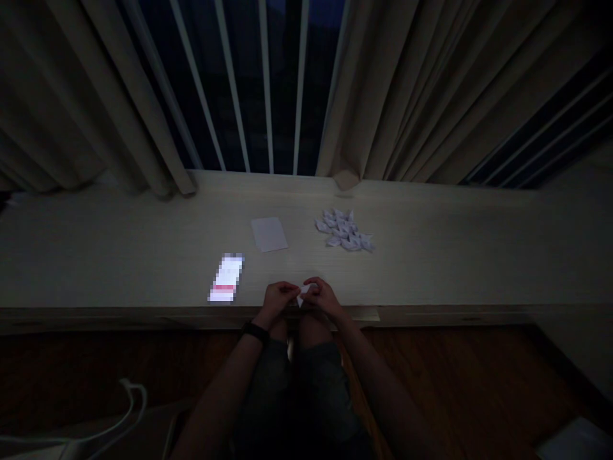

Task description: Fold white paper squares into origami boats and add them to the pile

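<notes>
Between my two hands, at the front edge of the pale tabletop (431, 255), is a small piece of folded white paper (303, 295). My left hand (279, 298) pinches its left side, thumb and fingers together. On the right side my right hand (322, 296) grips it with bent fingers. Parts of the paper are hidden behind the fingers. Beyond my hands and to the right lies a cluster of several folded white paper pieces (343, 230). A stack of flat white paper sheets (269, 234) rests beyond my left hand.
A lit phone (227, 278), its screen blurred, lies left of my hands. Curtains (397, 96) hang behind the table, beside a dark window with bars (265, 89). A white cable (136, 409) curls at the lower left. The room is dim.
</notes>
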`<state>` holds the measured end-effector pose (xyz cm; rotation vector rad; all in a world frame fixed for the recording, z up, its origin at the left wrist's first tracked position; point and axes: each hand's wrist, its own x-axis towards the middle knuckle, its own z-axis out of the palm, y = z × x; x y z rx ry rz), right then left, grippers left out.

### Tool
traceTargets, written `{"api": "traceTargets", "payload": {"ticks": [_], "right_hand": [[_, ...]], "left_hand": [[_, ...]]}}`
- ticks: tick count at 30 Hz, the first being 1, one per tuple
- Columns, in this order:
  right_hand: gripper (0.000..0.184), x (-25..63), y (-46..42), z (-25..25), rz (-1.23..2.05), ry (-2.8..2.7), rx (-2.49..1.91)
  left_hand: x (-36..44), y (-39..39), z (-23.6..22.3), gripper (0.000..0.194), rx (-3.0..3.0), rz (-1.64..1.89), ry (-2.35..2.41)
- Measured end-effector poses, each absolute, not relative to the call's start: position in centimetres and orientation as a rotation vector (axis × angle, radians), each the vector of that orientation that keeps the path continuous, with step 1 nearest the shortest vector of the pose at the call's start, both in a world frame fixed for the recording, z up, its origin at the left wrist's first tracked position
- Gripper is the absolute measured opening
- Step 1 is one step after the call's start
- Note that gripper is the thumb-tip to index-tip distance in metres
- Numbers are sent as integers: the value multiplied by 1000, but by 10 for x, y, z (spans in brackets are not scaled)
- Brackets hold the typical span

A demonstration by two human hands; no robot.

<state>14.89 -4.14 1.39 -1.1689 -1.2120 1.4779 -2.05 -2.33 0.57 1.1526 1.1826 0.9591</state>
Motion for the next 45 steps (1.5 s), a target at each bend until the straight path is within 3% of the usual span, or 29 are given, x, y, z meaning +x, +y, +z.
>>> {"api": "traceTargets", "payload": {"ticks": [3, 16, 21, 34, 40, 45], "right_hand": [[27, 149, -38, 10, 1476, -1210, -1214], [36, 140, -35, 0, 1205, -1312, -1372], [36, 141, -38, 5, 1256, -1584, -1314], [41, 141, -38, 1, 1232, -1663, -1348], [38, 142, -37, -6, 1020, -1729, -1400], [37, 141, -39, -8, 925, -1753, -1440]], "left_hand": [[-21, -24, 6, 26, 1131, 987, 1206], [-21, -26, 11, 28, 1072, 1038, 1199], [-20, -25, 9, 28, 1004, 1114, 1242], [-18, -24, 4, 27, 1006, 1149, 1237], [-17, -24, 8, 41, 1076, 1038, 1183], [-20, -24, 12, 33, 1166, 935, 1173]]}}
